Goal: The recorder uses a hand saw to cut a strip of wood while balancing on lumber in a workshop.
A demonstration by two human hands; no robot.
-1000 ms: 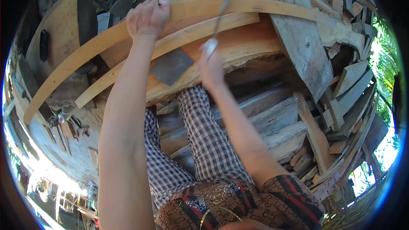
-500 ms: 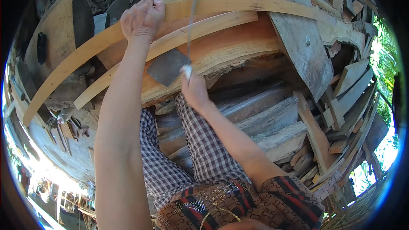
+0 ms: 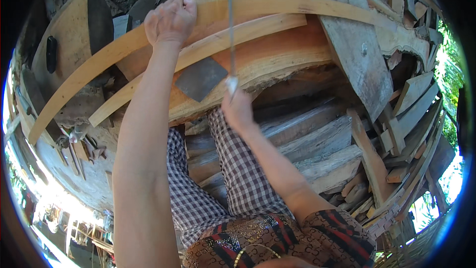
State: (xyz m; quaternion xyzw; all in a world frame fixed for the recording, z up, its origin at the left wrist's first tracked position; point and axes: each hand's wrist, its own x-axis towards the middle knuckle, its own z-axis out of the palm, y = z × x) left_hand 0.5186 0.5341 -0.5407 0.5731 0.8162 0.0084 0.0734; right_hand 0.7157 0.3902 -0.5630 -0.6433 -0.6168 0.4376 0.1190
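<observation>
My left hand (image 3: pixel 171 22) is closed over a long curved wooden strip (image 3: pixel 267 5), which runs in an arc across the work. My right hand (image 3: pixel 238 111) is wrapped round the whitish handle of a long thin metal tool (image 3: pixel 231 34). Its narrow grey shaft points away from me and crosses the curved strip to the right of my left hand; whether it is a file or a saw seen edge-on, I cannot tell. A shorter curved strip (image 3: pixel 248 29) lies nearer me. A dark grey square sheet (image 3: pixel 201 78) rests on the wooden slab (image 3: pixel 282 52), left of the tool's handle.
A weathered grey plank (image 3: pixel 347 34) lies across the slab on the right. Stacked timber (image 3: pixel 317 136) sits below the slab, and offcuts (image 3: pixel 401 134) crowd the right side. A black oblong object (image 3: pixel 51 54) lies on wood at the left.
My right hand has shifted to the right and slightly toward me with the tool, whose shaft now stands straighter. My left hand keeps its hold on the curved strip.
</observation>
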